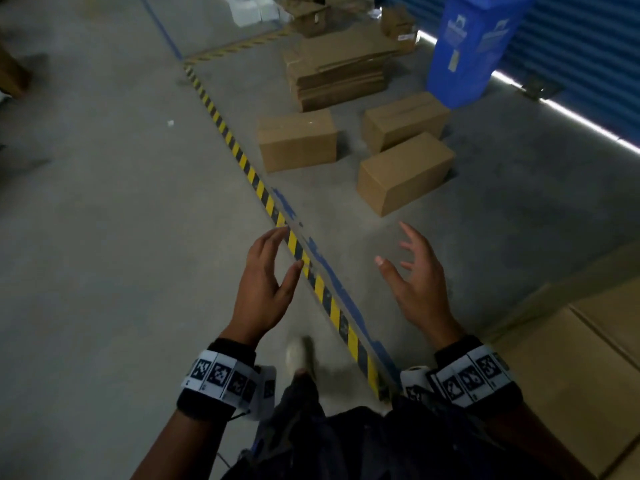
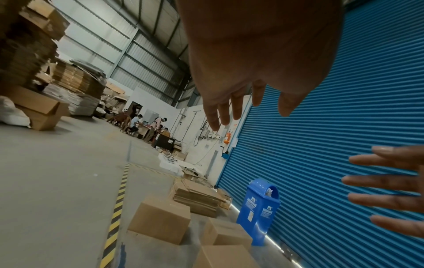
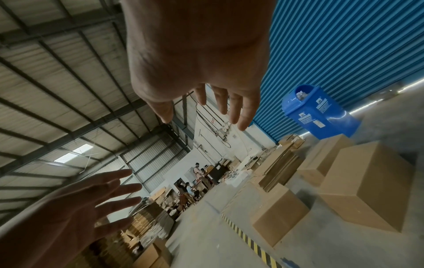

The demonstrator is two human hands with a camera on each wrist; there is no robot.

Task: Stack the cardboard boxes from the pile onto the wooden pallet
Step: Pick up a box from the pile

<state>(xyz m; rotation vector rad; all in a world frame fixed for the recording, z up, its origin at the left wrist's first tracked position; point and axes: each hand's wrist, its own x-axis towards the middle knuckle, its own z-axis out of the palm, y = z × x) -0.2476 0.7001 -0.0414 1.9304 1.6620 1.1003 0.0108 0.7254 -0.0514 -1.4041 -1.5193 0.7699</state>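
Three closed cardboard boxes lie on the concrete floor ahead: a left box (image 1: 298, 140), a far right box (image 1: 405, 120) and a nearer right box (image 1: 405, 173). Both my hands are held out in front of me, empty, fingers spread. My left hand (image 1: 268, 271) hovers over the striped floor tape, and my right hand (image 1: 414, 268) is just short of the nearer box. At the lower right edge, flat cardboard tops (image 1: 571, 368) show; no wooden pallet is visible under them. The wrist views show the same boxes (image 2: 160, 217) (image 3: 367, 185) beyond my open fingers.
A stack of flattened cardboard (image 1: 339, 69) lies behind the boxes. A blue bin (image 1: 474, 46) stands against the blue roller shutter (image 1: 588, 46). Yellow-black tape (image 1: 242, 161) runs diagonally across the floor. People work at desks (image 2: 151, 127) far off. My foot (image 1: 301, 355) steps forward.
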